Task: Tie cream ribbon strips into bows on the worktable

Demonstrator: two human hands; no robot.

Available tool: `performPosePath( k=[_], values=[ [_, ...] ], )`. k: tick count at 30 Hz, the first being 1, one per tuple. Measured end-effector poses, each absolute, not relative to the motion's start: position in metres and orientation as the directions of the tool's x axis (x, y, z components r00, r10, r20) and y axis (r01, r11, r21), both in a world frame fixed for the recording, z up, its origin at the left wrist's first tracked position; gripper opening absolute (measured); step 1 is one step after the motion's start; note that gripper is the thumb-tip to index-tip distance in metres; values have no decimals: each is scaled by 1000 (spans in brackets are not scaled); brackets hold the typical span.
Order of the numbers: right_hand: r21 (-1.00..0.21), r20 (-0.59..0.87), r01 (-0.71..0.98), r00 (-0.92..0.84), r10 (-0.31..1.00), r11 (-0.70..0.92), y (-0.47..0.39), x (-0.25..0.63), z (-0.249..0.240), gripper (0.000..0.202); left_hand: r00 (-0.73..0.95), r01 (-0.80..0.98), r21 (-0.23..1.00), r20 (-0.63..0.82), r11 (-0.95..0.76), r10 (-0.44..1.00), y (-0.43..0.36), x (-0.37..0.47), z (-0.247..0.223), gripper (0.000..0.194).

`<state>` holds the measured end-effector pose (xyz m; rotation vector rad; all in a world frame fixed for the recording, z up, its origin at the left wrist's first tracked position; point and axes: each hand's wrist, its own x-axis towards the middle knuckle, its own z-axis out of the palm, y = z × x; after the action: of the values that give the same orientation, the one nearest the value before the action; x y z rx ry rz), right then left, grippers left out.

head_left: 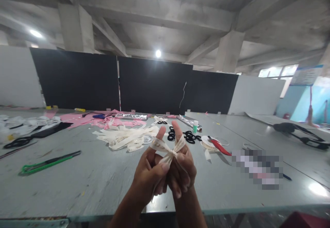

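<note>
Between my two hands, above the table's near edge, a cream ribbon [170,153] is tied in a bow with a knot at its middle. My left hand [151,173] pinches it, the index finger poking up through the left loop and the thumb by the knot. My right hand [183,167] grips the other side, with its index finger raised in the right loop and its thumb beside the knot. The ribbon's tails hang down among my fingers and are partly hidden. Beyond my hands lie a pile of cream ribbon strips [126,137] and several black hair ties [189,137].
At left are a green-handled cutter [48,163] and black scissors [18,142]. To the right lie a ribbon roll [209,143], a red-handled tool [220,147], a small green-labelled bottle [195,126] and black headphones [301,131]. Dark panels [154,85] stand along the table's back.
</note>
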<state>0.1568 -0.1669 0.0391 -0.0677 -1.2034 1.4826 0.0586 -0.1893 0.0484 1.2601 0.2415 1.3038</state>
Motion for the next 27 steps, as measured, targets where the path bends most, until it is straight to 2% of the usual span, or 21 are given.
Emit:
performPosePath(
  k=[3, 6, 9, 13, 16, 18, 20, 23, 27],
  values=[
    [-701, 557, -675, -316, 768, 231, -169, 157, 40, 81, 339, -613, 763, 489, -206, 804, -188, 59, 47, 86],
    [-737, 543, -620, -307, 782, 269, -173, 160, 54, 80, 348, -589, 783, 469, -201, 812, -185, 53, 51, 73],
    [-755, 529, -586, -283, 800, 292, -175, 167, 68, 82, 358, -473, 830, 489, -297, 796, -185, 39, 53, 59],
    [-715, 540, -611, -172, 824, 341, -168, 179, 71, 73, 434, -262, 875, 484, -407, 760, -185, 15, 44, 43],
    [-747, 517, -590, -223, 826, 308, -156, 187, 67, 68, 162, -145, 838, 545, -526, 823, -176, 5, 39, 20],
    [-814, 477, -516, -332, 814, 266, -147, 190, 65, 67, 7, -44, 802, 597, -596, 802, -165, 3, 45, 19],
    [-873, 435, -412, -418, 798, 260, -137, 192, 66, 65, 115, 31, 809, 580, -587, 806, -154, 6, 57, 27],
    [-921, 388, -255, -501, 774, 296, -121, 194, 70, 62, 493, 50, 878, 393, -476, 776, -138, 16, 76, 31],
    [-948, 305, -115, -594, 745, 296, -104, 202, 79, 57, 603, -5, 915, 324, -403, 729, -122, 28, 85, 33]
  ],
)
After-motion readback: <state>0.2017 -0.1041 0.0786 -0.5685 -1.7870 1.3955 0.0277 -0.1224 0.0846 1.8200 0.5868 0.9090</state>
